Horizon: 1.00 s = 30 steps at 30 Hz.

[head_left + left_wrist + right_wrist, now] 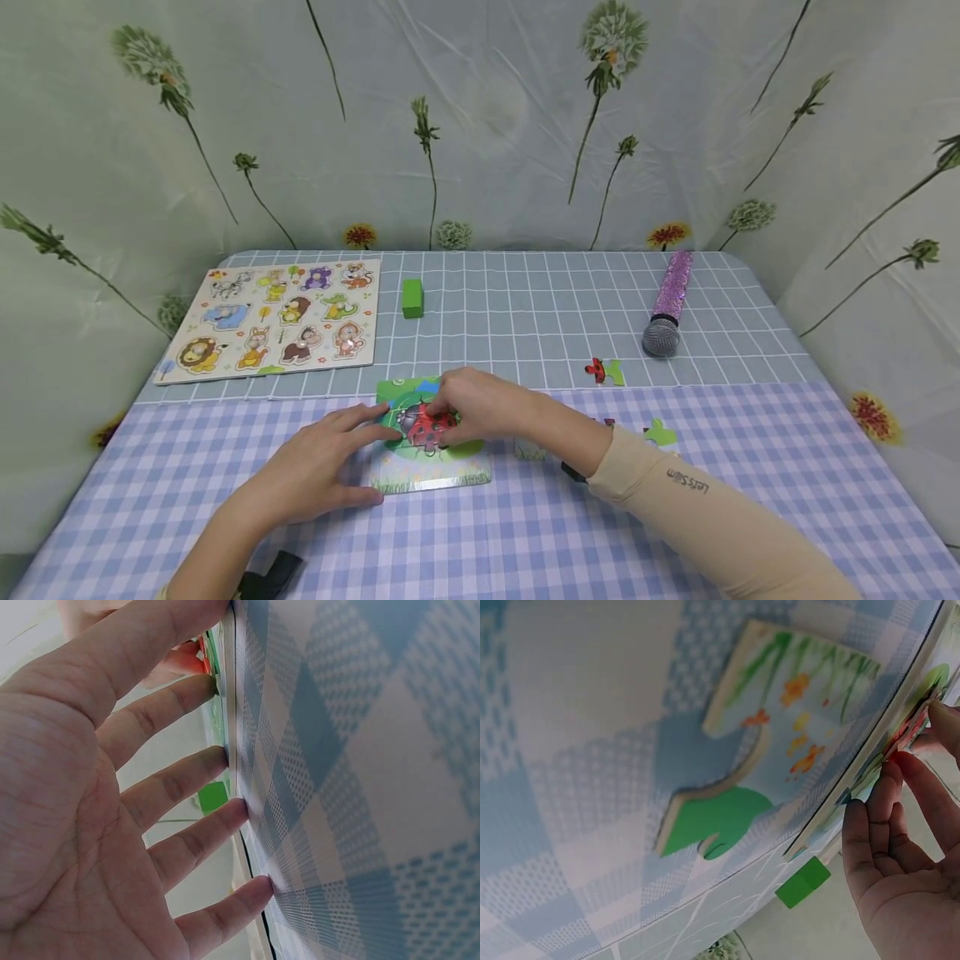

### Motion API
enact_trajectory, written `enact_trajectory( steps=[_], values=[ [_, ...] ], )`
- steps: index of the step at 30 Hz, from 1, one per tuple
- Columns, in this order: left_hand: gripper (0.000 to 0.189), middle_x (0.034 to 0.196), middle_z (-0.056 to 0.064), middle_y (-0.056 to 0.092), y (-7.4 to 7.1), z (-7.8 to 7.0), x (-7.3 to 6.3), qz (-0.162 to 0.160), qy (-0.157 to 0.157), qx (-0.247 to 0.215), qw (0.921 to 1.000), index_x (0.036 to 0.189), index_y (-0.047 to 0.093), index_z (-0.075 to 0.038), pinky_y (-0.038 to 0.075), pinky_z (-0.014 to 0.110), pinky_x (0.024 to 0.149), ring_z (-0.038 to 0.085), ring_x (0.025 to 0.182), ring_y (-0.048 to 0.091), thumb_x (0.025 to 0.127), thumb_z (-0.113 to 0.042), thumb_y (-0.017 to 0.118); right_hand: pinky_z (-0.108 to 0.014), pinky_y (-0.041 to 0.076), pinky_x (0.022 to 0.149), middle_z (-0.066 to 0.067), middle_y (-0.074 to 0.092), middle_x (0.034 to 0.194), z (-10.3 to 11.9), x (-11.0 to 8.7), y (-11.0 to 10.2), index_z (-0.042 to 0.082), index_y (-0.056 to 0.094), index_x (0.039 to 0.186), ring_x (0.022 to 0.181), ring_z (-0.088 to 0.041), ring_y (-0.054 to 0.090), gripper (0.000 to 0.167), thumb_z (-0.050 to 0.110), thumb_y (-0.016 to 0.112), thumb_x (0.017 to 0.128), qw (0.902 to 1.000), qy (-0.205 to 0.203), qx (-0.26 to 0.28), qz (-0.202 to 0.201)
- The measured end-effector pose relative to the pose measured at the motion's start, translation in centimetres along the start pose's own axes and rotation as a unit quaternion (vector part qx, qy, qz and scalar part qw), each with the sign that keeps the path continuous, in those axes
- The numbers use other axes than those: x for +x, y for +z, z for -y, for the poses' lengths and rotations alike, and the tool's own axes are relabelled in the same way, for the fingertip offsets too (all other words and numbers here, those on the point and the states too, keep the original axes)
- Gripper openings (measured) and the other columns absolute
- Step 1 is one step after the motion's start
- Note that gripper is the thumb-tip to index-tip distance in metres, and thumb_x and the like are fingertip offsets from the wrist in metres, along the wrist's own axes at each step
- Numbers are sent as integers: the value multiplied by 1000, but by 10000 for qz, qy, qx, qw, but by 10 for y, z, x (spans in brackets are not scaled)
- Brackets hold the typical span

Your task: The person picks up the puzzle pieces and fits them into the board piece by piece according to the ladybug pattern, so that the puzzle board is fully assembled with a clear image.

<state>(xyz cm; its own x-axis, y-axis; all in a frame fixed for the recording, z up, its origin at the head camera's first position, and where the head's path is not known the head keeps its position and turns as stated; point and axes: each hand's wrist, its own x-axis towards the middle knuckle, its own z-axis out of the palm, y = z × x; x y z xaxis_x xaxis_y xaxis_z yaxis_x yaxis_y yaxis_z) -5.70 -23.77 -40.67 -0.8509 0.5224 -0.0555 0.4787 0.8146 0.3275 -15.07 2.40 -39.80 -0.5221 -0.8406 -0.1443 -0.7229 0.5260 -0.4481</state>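
A ladybug jigsaw puzzle (431, 484) in a thin tray lies on the checked cloth, its red and black ladybug (429, 427) partly covered by fingers. My left hand (318, 462) has its fingers spread at the tray's left side, two fingertips over the picture and the thumb by the lower left corner. From the right, my right hand (480, 404) pinches a red puzzle piece (909, 729) between thumb and fingers, low over the ladybug. Beside the tray lies a loose piece with grass and orange flowers (802, 712), partly behind the right forearm in the head view.
More loose pieces lie to the right: a green one (660, 432) and a red-and-green one (604, 372). At the back are a wooden animal puzzle board (258, 321), a green block (412, 298) and a glittery pink microphone (670, 304). A printed curtain (495, 125) hangs behind.
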Motion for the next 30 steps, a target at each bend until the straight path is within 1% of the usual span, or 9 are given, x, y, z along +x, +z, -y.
enact_trajectory(
  steps=[6, 9, 14, 19, 26, 30],
  values=[
    [68, 163, 7, 55, 1, 0, -2, -65, 49, 41, 10000, 140, 68, -35, 53, 66, 108, 42, 144, 57, 79, -54, 92, -18, 43, 71, 2, 71, 89, 2, 1, 1, 10, 84, 115, 83, -9, 50, 28, 25, 87, 92, 10000, -31, 6, 31],
    [68, 162, 7, 55, 1, 0, -3, -99, 58, 48, 9999, 139, 68, -35, 53, 66, 108, 42, 143, 57, 79, -54, 92, -18, 41, 69, 2, 68, 88, 4, 0, 1, 10, 84, 116, 83, -9, 49, 29, 25, 88, 92, 10000, 22, 8, 30],
    [67, 162, 7, 56, 1, 0, -3, -117, 26, 40, 9999, 139, 68, -35, 53, 66, 107, 41, 144, 57, 78, -52, 93, -18, 43, 71, 2, 70, 92, 4, -1, 2, 10, 84, 116, 84, -9, 50, 30, 26, 89, 91, 9999, 82, 45, -89],
    [68, 163, 6, 54, 0, -1, -2, 3, -123, -43, 9999, 140, 67, -37, 52, 67, 109, 41, 146, 55, 78, -50, 94, -18, 47, 74, 1, 73, 97, 3, -2, 3, 10, 83, 116, 85, -8, 53, 33, 26, 91, 89, 9997, 94, 58, -206],
    [69, 163, 7, 54, 1, -1, -1, 6, -110, -40, 9999, 139, 67, -36, 52, 67, 108, 41, 146, 55, 77, -48, 95, -19, 46, 74, 1, 71, 98, 2, -4, 3, 11, 83, 118, 84, -9, 52, 34, 28, 90, 90, 9996, 97, 1, -253],
    [70, 163, 7, 53, 1, -1, 0, 3, -121, -36, 9999, 139, 67, -36, 52, 69, 106, 42, 146, 55, 77, -49, 96, -22, 51, 80, 0, 70, 103, 0, -8, 0, 12, 81, 122, 90, -10, 56, 36, 30, 88, 91, 9994, 177, 92, -267]
  ],
)
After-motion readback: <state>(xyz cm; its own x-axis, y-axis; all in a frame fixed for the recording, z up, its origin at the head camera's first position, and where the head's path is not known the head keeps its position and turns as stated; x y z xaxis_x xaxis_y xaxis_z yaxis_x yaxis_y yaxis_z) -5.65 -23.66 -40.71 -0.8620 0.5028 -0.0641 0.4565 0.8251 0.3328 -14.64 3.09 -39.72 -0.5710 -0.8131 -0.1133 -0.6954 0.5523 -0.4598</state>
